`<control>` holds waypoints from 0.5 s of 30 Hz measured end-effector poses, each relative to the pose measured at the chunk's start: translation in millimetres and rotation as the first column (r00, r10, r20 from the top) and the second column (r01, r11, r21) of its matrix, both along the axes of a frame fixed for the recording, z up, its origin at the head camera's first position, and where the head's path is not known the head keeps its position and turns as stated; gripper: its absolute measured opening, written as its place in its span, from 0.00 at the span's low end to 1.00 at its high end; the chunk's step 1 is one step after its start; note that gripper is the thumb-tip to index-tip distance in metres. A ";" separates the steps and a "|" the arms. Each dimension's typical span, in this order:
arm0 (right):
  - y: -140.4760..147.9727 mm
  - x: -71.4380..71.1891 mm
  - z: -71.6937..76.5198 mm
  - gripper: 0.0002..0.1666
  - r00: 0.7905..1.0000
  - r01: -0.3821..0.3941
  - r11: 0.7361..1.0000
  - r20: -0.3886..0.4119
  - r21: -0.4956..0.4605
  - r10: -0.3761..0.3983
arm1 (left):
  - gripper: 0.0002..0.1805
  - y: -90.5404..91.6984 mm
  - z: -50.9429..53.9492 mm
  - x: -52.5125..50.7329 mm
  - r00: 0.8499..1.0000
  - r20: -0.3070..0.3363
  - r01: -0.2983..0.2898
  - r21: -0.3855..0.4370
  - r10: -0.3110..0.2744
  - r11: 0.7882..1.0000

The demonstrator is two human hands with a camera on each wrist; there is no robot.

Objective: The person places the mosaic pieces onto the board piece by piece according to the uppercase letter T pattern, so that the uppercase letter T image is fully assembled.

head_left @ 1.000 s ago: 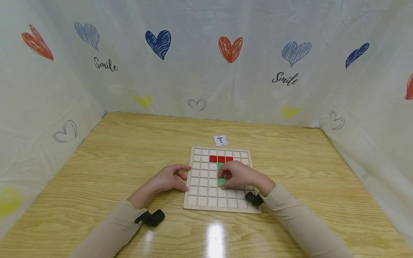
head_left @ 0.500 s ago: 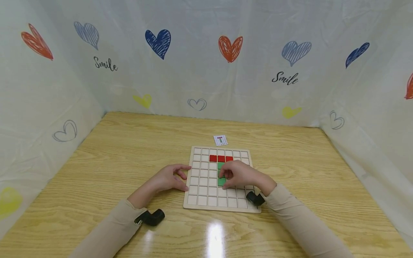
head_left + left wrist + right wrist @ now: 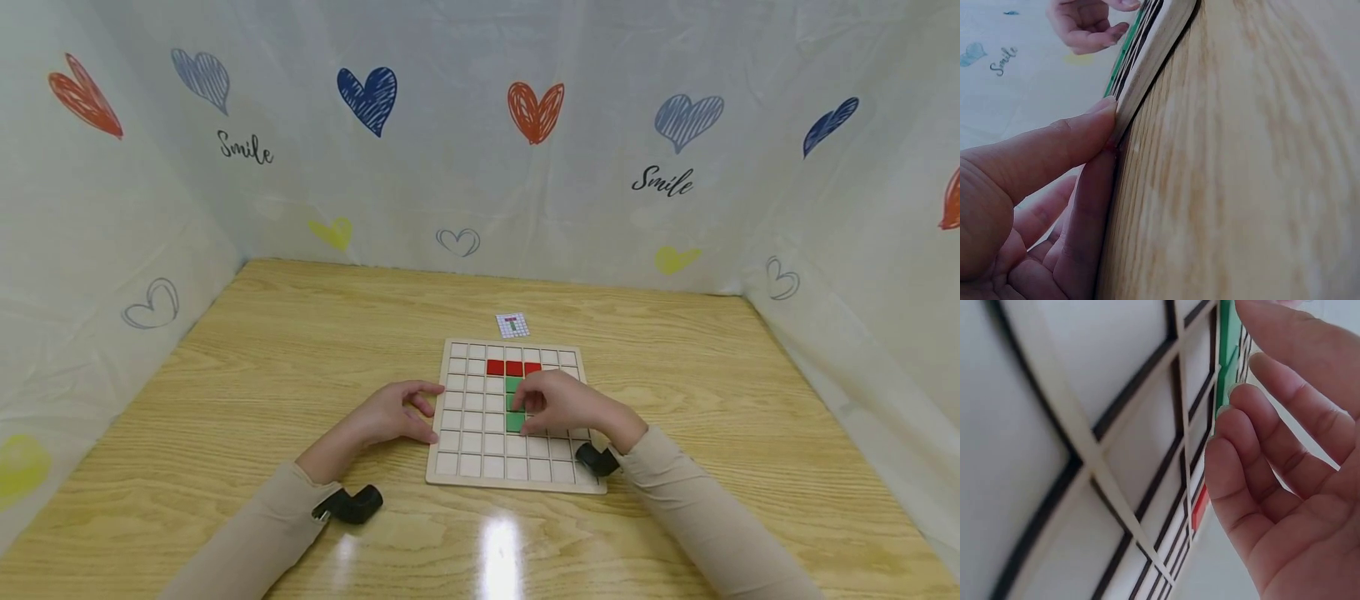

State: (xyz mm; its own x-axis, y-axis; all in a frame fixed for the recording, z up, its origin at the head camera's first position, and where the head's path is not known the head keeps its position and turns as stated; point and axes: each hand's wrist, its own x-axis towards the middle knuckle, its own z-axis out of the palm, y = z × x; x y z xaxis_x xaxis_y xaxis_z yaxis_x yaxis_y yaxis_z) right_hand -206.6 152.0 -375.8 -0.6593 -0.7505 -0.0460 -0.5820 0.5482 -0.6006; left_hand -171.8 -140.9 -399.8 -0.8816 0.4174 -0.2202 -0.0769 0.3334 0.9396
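Observation:
A light wooden grid board [image 3: 473, 422] lies flat on the table. Red tiles [image 3: 513, 367] form a row near its far side, and a column of green tiles [image 3: 515, 422] runs down from the middle one. My left hand [image 3: 393, 412] touches the board's left edge with thumb and forefinger spread apart; in the left wrist view the thumb rests on the board's edge [image 3: 1154, 62]. Over the green column hovers my right hand [image 3: 558, 404], fingers loosely bent, with no tile visible in it. In the right wrist view its fingertips are beside the green tiles [image 3: 1225, 387].
Just beyond the board lies a small printed card [image 3: 512, 325] with a red and green T on a grid. A pale curtain [image 3: 457, 167] with hearts surrounds the wooden table [image 3: 337, 325]. Black wrist cameras [image 3: 356, 505] stick out from both sleeves.
My right hand has drawn slightly to the right, uncovering more of the green tiles. The left hand stays at the board's edge, and the board has not moved.

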 end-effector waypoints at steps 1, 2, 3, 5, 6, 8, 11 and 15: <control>1.1 0.1 0.6 0.12 1.000 0.002 1.000 -0.003 -0.008 -0.002 | 0.39 -0.1 -0.1 -0.1 1.000 0.000 0.002 0.001 -0.002 1.000; 2.6 0.2 1.1 0.12 1.000 0.000 1.000 -0.012 -0.019 0.000 | 0.39 -0.3 -0.1 -0.1 1.000 -0.002 0.005 0.003 -0.005 1.000; 4.5 0.1 1.5 0.12 1.000 0.003 1.000 -0.019 -0.027 -0.003 | 0.39 -0.7 -0.3 -0.2 1.000 -0.003 0.008 0.004 -0.008 1.000; 8.9 -0.3 2.8 0.12 0.999 0.014 0.999 -0.031 -0.047 -0.015 | 0.39 -1.9 -0.6 -0.2 1.000 -0.004 0.012 0.011 -0.012 1.000; 11.4 -0.5 3.5 0.12 0.999 0.026 0.998 -0.031 -0.052 -0.027 | 0.39 -2.8 -0.8 -0.2 1.000 -0.003 0.014 0.015 -0.014 1.000; 17.3 -0.8 4.8 0.12 0.998 0.048 0.997 -0.038 -0.063 -0.050 | 0.39 -4.6 -1.1 0.5 1.000 -0.002 0.014 0.025 -0.014 1.000; 26.9 0.5 8.2 0.13 0.994 0.096 0.993 -0.039 -0.073 -0.099 | 0.38 -9.2 -0.7 1.6 1.000 -0.026 -0.003 0.010 0.004 1.000; 42.3 4.5 11.9 0.15 0.985 0.153 0.984 -0.067 -0.095 -0.159 | 0.35 -19.9 3.0 3.2 0.994 -0.093 -0.060 -0.033 0.057 0.998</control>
